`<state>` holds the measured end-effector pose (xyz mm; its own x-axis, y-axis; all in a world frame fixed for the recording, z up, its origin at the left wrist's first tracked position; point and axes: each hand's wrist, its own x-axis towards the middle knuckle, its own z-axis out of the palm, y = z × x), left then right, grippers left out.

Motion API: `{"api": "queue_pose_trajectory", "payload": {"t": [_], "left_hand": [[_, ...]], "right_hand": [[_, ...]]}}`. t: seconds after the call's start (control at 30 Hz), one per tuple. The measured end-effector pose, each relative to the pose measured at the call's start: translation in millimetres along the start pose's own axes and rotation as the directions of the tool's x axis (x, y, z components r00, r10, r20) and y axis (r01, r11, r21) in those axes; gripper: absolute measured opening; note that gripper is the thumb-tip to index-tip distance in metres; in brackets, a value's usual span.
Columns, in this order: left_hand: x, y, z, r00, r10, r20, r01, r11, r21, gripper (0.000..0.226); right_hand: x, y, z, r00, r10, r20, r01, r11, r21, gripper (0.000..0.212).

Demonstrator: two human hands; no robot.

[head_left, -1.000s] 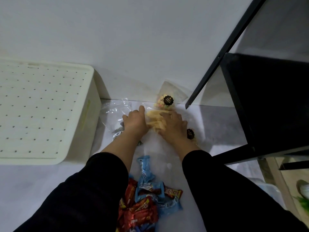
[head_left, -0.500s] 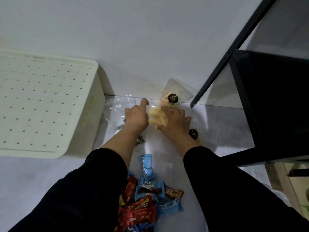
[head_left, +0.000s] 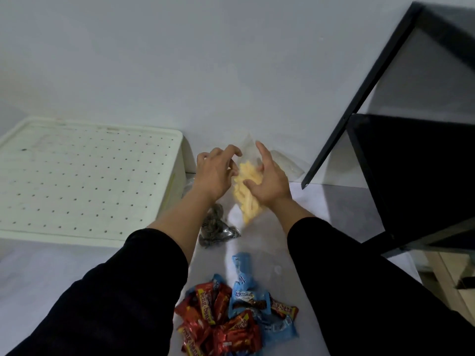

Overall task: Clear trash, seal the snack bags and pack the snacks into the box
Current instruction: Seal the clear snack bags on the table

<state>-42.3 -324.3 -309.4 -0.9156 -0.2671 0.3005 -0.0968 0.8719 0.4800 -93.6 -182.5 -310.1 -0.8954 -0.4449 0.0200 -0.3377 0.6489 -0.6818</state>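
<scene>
- Sealing step in hand: clear bag of yellow puffed sticks [head_left: 248,194] held up between left hand [head_left: 214,173] and right hand [head_left: 270,183], both grips curled on its film.
- Next: probably pinching the soft, crinkly mouth shut, just above the fingers.
- Below: glossy wrapped bars [head_left: 231,322]; left: white perforated box [head_left: 84,181].

The box [head_left: 84,176] sits left of both hands, against the wall [head_left: 205,60]. A pile of wrapped snacks [head_left: 236,317] lies nearer, between the sleeves. A shelf frame [head_left: 411,163] stands right.
</scene>
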Motion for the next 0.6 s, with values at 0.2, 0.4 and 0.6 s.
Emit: {"api": "queue_pose_trajectory", "payload": {"t": [0.2,0.4,0.6], "left_hand": [[1,15,-58,0.995,0.062,-0.072,-0.069,0.993,-0.099,0.031],[-3,27,-112,0.989,0.07,-0.131,-0.093,0.979,-0.182,0.029],[-13,47,-155,0.975,-0.215,-0.049,0.155,0.826,-0.542,0.039]], "right_hand": [[-15,-59,-19,0.996,-0.023,-0.081,0.025,0.999,0.025,0.078],[-41,-105,-41,0.981,-0.03,-0.192,0.045,0.996,0.079,0.07],[-74,-132,-58,0.963,-0.038,-0.268,0.059,0.996,0.068,0.065]]}}
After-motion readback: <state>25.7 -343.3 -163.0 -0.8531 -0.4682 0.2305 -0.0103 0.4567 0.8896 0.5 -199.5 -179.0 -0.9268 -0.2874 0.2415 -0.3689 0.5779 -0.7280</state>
